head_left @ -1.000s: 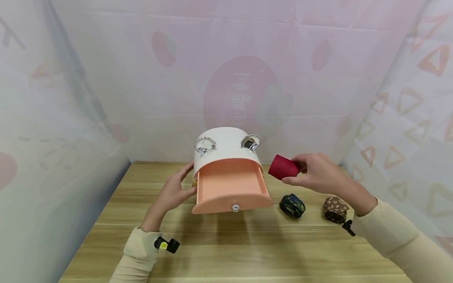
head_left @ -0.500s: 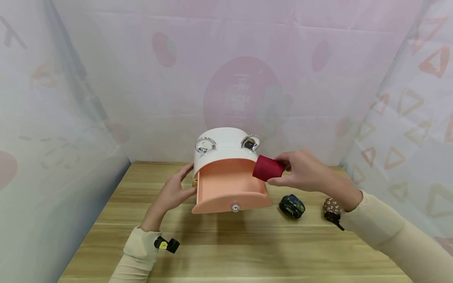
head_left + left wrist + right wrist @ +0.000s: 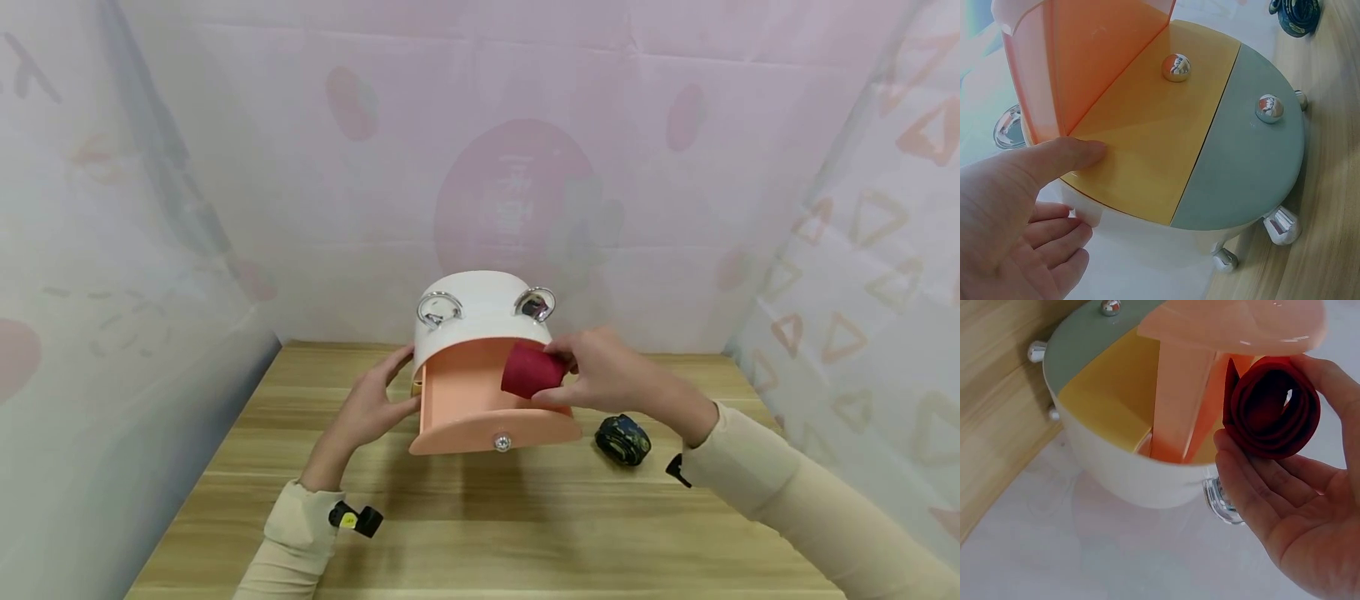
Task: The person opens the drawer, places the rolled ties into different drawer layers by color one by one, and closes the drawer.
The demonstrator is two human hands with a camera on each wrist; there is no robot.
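Note:
A white rounded drawer box (image 3: 480, 312) stands at the back of the wooden table (image 3: 487, 525), its top orange drawer (image 3: 461, 392) pulled out. My right hand (image 3: 592, 375) pinches a rolled red band (image 3: 527, 370) and holds it over the drawer's right side. The right wrist view shows the red roll (image 3: 1272, 406) between thumb and fingers of the right hand (image 3: 1297, 512), beside the orange drawer (image 3: 1185, 394). My left hand (image 3: 375, 408) rests flat against the box's left side. Its thumb (image 3: 1066, 156) touches the yellow drawer (image 3: 1147, 156) under the orange one.
A dark blue patterned roll (image 3: 622, 439) lies on the table right of the box. Two chrome ring handles (image 3: 438, 308) sit on the box's top. A grey-green bottom drawer (image 3: 1241, 169) with a chrome knob is shut. Fabric backdrops close in the back and both sides.
My right hand has carried the red roll leftward, from beside the box to over the open drawer. Its arm now hides the brown patterned roll. The left hand has stayed put.

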